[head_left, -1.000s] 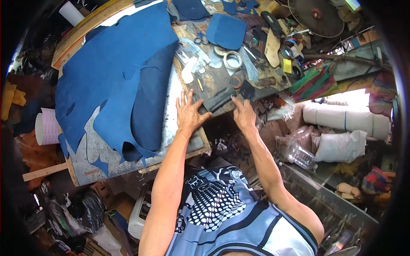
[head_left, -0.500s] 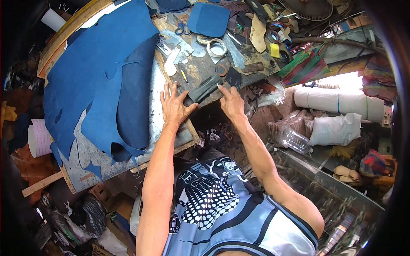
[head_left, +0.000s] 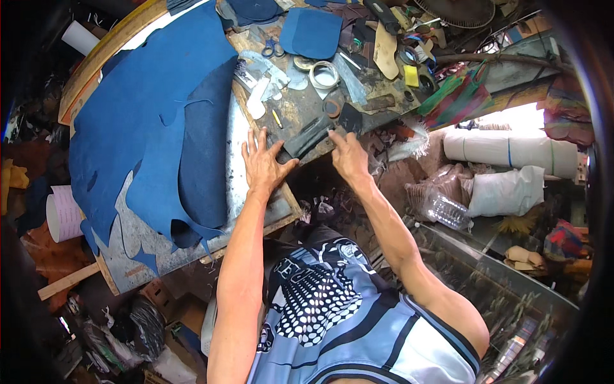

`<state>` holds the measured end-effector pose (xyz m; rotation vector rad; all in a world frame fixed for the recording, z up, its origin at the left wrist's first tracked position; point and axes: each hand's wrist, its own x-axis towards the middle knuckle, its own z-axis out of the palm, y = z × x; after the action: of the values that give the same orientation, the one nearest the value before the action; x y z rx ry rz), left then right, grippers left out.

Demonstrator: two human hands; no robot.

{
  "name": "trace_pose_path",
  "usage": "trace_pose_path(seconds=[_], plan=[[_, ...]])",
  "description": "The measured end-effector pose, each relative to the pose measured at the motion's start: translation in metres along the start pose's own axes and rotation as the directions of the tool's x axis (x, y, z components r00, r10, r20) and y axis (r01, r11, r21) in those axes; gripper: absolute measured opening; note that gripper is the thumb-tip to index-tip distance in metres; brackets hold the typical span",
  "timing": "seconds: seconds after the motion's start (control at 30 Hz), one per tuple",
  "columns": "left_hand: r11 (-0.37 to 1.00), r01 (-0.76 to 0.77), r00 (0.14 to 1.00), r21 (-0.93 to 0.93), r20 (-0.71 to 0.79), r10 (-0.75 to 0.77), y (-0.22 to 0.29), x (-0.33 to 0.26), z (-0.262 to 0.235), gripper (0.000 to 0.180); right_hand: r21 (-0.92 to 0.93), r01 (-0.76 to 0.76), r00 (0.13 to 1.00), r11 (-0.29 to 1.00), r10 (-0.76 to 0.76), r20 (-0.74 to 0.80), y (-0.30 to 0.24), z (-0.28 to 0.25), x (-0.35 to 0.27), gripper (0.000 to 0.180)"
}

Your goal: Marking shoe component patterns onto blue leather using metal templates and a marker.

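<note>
Dark slab lies on your bench's near edge, long axis near-left to far-right. Your left hand, spread, borders its near-left end; your right hand, curled, its far-right end, pinch unclear. Neither clearly nearer.

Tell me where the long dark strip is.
In the head view, the long dark strip lies at the near edge of the workbench, between the left hand and right hand, below and right of the yellow stick.

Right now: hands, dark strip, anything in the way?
Left hand spread, right hand curled, at opposite ends of dark strip. Possible snag: black scrap beyond right hand.
</note>
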<state>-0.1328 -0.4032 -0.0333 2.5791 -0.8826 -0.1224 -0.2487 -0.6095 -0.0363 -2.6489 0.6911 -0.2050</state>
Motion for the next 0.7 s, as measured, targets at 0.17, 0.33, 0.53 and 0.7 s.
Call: trace_pose_path(seconds=[0.17, 0.33, 0.53, 0.7], plan=[[1.0, 0.023, 1.0, 0.005, 0.016, -0.023, -0.001, 0.0, 0.0, 0.064, -0.025, 0.143, 0.982, 0.989, -0.139, 0.127, -0.021, 0.001, -0.019, 0.045], [0.999, 0.041, 0.997, -0.009, 0.059, -0.041, -0.001, 0.0, -0.001, 0.062, -0.015, 0.201, 0.975, 0.979, -0.199, 0.096, -0.013, 0.009, -0.024, 0.047], [0.999, 0.036, 0.998, -0.024, 0.049, -0.035, 0.002, -0.002, -0.002, 0.062, -0.001, 0.053, 0.998, 0.999, -0.053, 0.033, -0.009, 0.001, -0.012, 0.043], [0.999, 0.035, 0.999, -0.026, 0.039, -0.034, 0.003, -0.002, -0.003, 0.062, 0.002, 0.047, 0.998, 0.999, -0.047, 0.048, -0.011, 0.003, -0.013, 0.047]])
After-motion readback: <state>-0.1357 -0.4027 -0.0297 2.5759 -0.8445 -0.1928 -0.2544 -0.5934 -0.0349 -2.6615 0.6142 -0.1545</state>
